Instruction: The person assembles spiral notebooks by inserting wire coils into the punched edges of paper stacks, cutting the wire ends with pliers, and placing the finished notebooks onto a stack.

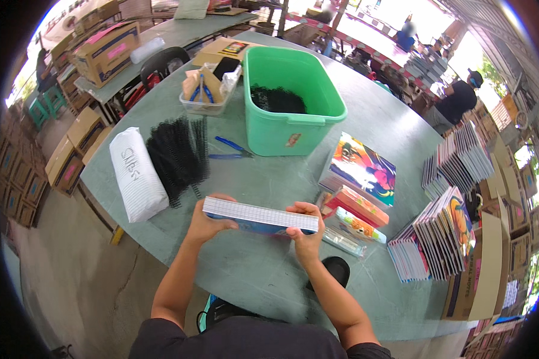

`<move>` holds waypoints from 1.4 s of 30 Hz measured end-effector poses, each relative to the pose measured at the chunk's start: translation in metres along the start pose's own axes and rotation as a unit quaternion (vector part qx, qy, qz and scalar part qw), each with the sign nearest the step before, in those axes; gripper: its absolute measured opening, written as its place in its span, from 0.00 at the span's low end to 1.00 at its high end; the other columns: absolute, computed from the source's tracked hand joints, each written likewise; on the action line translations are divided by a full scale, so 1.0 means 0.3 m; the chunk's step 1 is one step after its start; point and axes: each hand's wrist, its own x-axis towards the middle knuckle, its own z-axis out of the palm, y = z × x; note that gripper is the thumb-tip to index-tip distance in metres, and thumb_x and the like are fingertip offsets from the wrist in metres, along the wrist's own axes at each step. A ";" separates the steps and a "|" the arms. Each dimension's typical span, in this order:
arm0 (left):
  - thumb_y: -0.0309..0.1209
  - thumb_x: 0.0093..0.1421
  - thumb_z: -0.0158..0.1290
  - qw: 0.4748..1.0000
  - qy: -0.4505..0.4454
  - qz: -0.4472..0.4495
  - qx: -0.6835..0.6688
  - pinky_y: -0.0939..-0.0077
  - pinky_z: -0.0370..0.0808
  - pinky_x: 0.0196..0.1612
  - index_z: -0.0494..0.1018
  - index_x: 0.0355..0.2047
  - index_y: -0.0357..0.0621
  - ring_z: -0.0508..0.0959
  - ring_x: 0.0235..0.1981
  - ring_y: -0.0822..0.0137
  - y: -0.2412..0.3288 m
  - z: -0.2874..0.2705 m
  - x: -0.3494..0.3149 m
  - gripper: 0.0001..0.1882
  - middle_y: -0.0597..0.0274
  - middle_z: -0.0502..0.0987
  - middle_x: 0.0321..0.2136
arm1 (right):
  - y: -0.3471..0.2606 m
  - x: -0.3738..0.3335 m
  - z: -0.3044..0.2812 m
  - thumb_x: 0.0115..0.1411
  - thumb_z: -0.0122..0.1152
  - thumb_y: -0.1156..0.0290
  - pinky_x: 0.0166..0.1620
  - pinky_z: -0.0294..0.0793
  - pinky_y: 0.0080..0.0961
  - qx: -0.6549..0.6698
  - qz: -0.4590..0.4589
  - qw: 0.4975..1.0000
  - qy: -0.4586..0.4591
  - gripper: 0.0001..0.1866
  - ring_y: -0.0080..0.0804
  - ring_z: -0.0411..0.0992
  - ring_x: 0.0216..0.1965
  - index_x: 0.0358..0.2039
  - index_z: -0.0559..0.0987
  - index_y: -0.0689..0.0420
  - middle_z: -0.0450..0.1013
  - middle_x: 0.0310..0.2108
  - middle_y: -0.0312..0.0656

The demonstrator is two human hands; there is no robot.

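Note:
Between my two hands I hold a stack of notebooks (260,216) on edge above the table, its white page edges facing up and a blue cover showing below. My left hand (212,221) is closed round the left end, thumb along the near side. Round the right end, my right hand (305,230) grips with thumb and fingers. Left of the stack lies a fan of black spiral binding coils (176,155), next to a white wrapped roll (138,173). Blue-handled pliers (230,145) rest beyond the stack.
A green tub (296,134) with black coils inside stands at the back, beside a clear box (205,107) of tools. To the right are colourful notebooks (365,167), packaged items (356,209), notebook piles (431,239) and a carton (476,275). A dark object (335,272) lies near my right forearm.

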 end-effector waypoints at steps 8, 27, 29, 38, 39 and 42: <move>0.24 0.31 0.72 0.998 0.020 -0.039 0.054 0.75 0.74 0.41 0.73 0.37 0.36 0.76 0.36 0.71 -0.116 -0.002 0.015 0.29 0.62 0.78 0.33 | 0.003 -0.004 -0.003 0.41 0.75 0.75 0.37 0.73 0.19 -0.046 0.076 0.996 0.025 0.22 0.22 0.73 0.33 0.37 0.76 0.63 0.76 0.32 0.39; 0.42 0.34 0.71 0.936 -0.279 0.114 0.183 0.73 0.74 0.40 0.76 0.38 0.41 0.79 0.33 0.68 0.190 0.857 0.379 0.30 0.57 0.80 0.32 | -0.279 -0.038 -0.719 0.36 0.79 0.66 0.48 0.67 0.23 0.057 -0.172 0.921 0.345 0.37 0.28 0.69 0.43 0.46 0.69 0.62 0.71 0.40 0.37; 0.43 0.34 0.71 0.932 -0.285 0.103 0.198 0.72 0.74 0.42 0.77 0.38 0.40 0.78 0.34 0.67 0.181 0.864 0.375 0.31 0.57 0.80 0.33 | -0.244 -0.050 -0.731 0.36 0.79 0.65 0.50 0.66 0.24 0.069 -0.139 0.923 0.353 0.37 0.28 0.69 0.43 0.45 0.69 0.62 0.70 0.41 0.37; 0.44 0.55 0.57 0.955 -0.176 0.109 0.211 0.74 0.69 0.39 0.72 0.46 0.42 0.73 0.39 0.67 0.048 0.596 0.339 0.23 0.58 0.75 0.36 | -0.240 0.040 -0.603 0.39 0.75 0.77 0.43 0.71 0.21 -0.052 -0.041 0.966 0.249 0.30 0.26 0.72 0.38 0.44 0.72 0.62 0.74 0.36 0.38; 0.44 0.57 0.55 0.953 -0.171 0.098 0.232 0.74 0.69 0.39 0.72 0.47 0.42 0.73 0.39 0.68 0.043 0.566 0.325 0.22 0.58 0.75 0.37 | -0.234 0.053 -0.595 0.39 0.75 0.77 0.41 0.72 0.20 -0.044 -0.037 0.968 0.243 0.29 0.25 0.72 0.37 0.44 0.73 0.62 0.75 0.36 0.38; 0.39 0.58 0.53 0.922 -0.149 0.071 0.349 0.72 0.71 0.35 0.75 0.42 0.40 0.77 0.31 0.62 0.111 0.413 0.299 0.17 0.55 0.78 0.30 | -0.204 0.057 -0.629 0.40 0.75 0.77 0.40 0.72 0.19 -0.108 0.035 0.955 0.275 0.25 0.23 0.72 0.35 0.41 0.75 0.63 0.75 0.34 0.38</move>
